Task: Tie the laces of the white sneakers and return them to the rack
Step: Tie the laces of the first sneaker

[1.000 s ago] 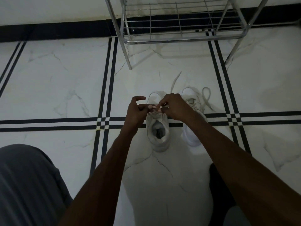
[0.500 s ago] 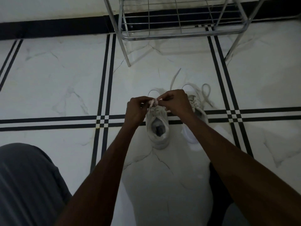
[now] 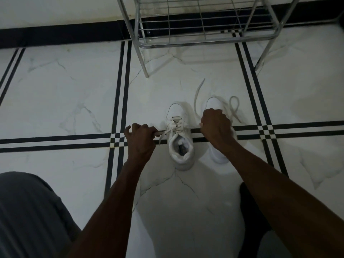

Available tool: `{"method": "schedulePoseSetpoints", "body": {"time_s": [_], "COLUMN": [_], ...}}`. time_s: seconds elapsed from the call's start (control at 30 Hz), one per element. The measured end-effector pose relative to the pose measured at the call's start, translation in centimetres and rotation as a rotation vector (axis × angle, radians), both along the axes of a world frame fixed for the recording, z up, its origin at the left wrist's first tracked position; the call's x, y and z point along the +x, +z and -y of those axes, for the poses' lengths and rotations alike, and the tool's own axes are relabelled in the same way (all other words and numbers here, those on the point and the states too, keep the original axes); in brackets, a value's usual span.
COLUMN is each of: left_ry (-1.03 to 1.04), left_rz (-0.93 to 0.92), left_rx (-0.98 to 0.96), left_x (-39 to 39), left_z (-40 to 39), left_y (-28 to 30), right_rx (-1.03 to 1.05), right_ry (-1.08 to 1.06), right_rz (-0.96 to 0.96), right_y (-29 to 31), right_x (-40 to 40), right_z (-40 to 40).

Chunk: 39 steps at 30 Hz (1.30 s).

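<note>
We have the 2 white sneakers on the marble floor [image 3: 74, 101], toes pointing away from us toward the wire rack [image 3: 204, 23], which stands well apart against the wall. The near sneaker [image 3: 179, 138] lies between our hands, its long axis running straight from us to the rack, and the lace ends [image 3: 193, 127] run across that axis, out to either side. Our left hand [image 3: 140, 139] sits just beside the shoe on its left, fingers [image 3: 137, 127] curled tight on 1 lace strand; our right hand [image 3: 216, 125] is fisted on the other strand, over the second sneaker [image 3: 220, 155], whose laces [image 3: 234, 107] lie loose on the floor. Both strands look taut and meet over the tongue, so we judge this to be the cinching of a knot, with the pull going sideways, square to the shoe. Whether it is the first cross or a finished bow we cannot tell; the meeting point is too small. The left hand is slightly nearer to us, the right a little further forward. The second sneaker is not yet tied, and neither shoe is on the rack.
</note>
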<state>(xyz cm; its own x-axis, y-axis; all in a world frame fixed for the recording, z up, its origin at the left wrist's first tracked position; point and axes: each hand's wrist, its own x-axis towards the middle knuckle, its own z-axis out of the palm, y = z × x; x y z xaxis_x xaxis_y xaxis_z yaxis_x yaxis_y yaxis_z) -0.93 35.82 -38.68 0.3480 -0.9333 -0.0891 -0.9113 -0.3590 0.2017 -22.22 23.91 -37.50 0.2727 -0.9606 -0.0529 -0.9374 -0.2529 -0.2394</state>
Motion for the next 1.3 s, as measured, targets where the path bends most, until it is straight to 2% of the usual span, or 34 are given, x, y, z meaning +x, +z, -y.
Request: {"method": "schedulePoseSetpoints", "body": {"time_s": [0.2,0.33,0.37,0.43,0.53,0.67,0.77,0.93,1.0,1.07,1.13,1.23,1.3], "left_ry": [0.068,0.164,0.185,0.230,0.182,-0.003,-0.020,0.105,0.109,0.069,0.015,-0.008,0.030], "left_rz": [0.107,0.048,0.027,-0.048,-0.172,-0.387,-0.441,-0.346,-0.234,-0.038,0.073,0.031,-0.151], "left_rx": [-0.029,-0.026,-0.009,0.013,-0.029,-0.191,-0.085,-0.080,-0.085,-0.072,-0.083,-0.119,-0.170], "left_x": [-0.3,-0.5,-0.8,-1.0,-0.1,-0.4,-1.6,-2.2,-2.7,-3.2,-3.3,-2.8,-2.7], "left_z": [-0.4,-0.3,-0.3,0.1,0.9,1.9,2.4,1.7,1.4,1.1,0.9,1.0,1.1], "left_y": [-0.8,-1.6,-1.5,-1.2,-1.2,-1.6,-1.8,-1.7,-1.6,-1.5,-1.6,-2.2,-2.7], "right_rx": [0.066,0.089,-0.019,0.043,0.109,0.308,0.445,0.287,0.244,0.210,0.131,0.097,0.127], "right_ry": [0.019,0.106,0.132,0.146,0.128,0.288,0.334,0.263,0.281,0.298,0.312,0.309,0.266], "right_rz": [-0.019,-0.115,-0.151,-0.133,-0.022,0.345,0.390,0.435,0.356,0.198,0.073,0.000,0.027], "right_y": [-0.2,0.1,-0.8,0.3,0.2,-0.2,-0.4,-1.3,-1.4,-1.8,-2.3,-3.1,-3.5], "right_x": [-0.3,-0.7,-0.8,-0.2,-0.2,-0.4,0.1,-0.2,0.2,0.7,1.0,1.1,1.3], "right_z": [0.3,-0.4,-0.5,-0.4,1.0,1.5,0.7,-0.5,-0.6,-0.8,-0.9,-1.2,-1.4]}}
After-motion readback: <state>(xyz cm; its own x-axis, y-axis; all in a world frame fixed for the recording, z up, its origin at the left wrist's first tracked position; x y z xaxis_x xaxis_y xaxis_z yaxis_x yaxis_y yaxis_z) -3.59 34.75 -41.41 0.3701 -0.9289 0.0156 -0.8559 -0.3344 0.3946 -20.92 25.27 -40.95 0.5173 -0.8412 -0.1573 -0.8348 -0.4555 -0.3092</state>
